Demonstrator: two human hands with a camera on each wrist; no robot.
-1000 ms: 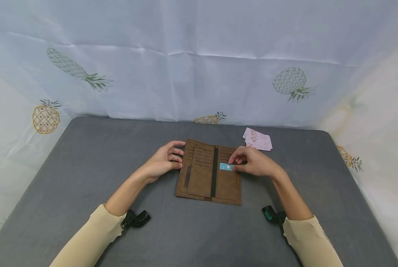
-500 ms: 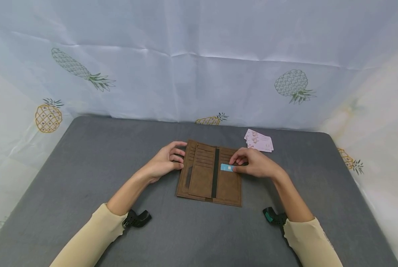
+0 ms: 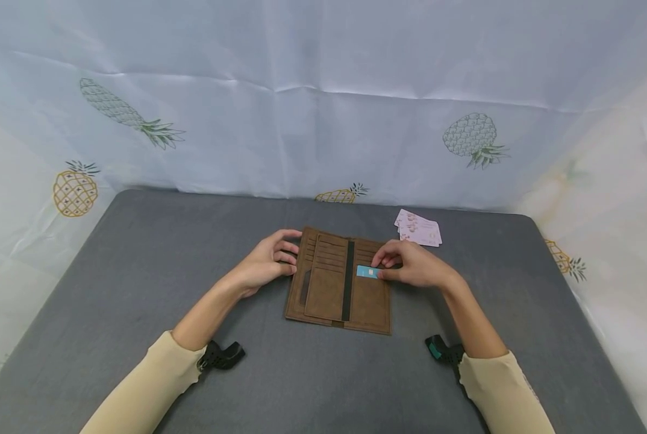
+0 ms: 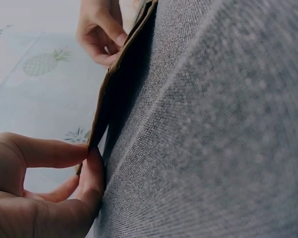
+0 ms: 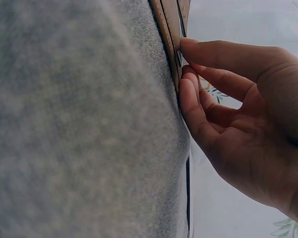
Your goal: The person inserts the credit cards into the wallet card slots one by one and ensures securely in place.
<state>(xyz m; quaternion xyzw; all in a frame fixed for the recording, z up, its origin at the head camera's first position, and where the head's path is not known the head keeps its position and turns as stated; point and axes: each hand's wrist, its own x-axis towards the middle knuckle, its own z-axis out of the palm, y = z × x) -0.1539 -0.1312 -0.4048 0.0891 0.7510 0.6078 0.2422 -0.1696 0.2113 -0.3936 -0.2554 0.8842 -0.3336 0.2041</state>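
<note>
A brown wallet [image 3: 326, 295] lies open on the grey table, with rows of card slots and a black band down its middle. My left hand [image 3: 267, 260] pinches its left edge between thumb and fingers; the left wrist view shows that edge raised off the cloth. A blue card [image 3: 365, 271] with a chip shows on the wallet's right half, partly inside a slot. My right hand [image 3: 417, 265] has thumb and fingertips at the card's right end, pinching it. In the right wrist view the fingers [image 5: 216, 47] are close against the wallet, and the card is hardly visible.
Several pink cards [image 3: 421, 229] lie fanned behind the right hand, near the table's back edge. A white curtain [image 3: 302, 138] printed with pineapples hangs behind the grey table [image 3: 193, 223]. A black wrist mount [image 3: 223, 355] sticks out from the left sleeve, and another from the right.
</note>
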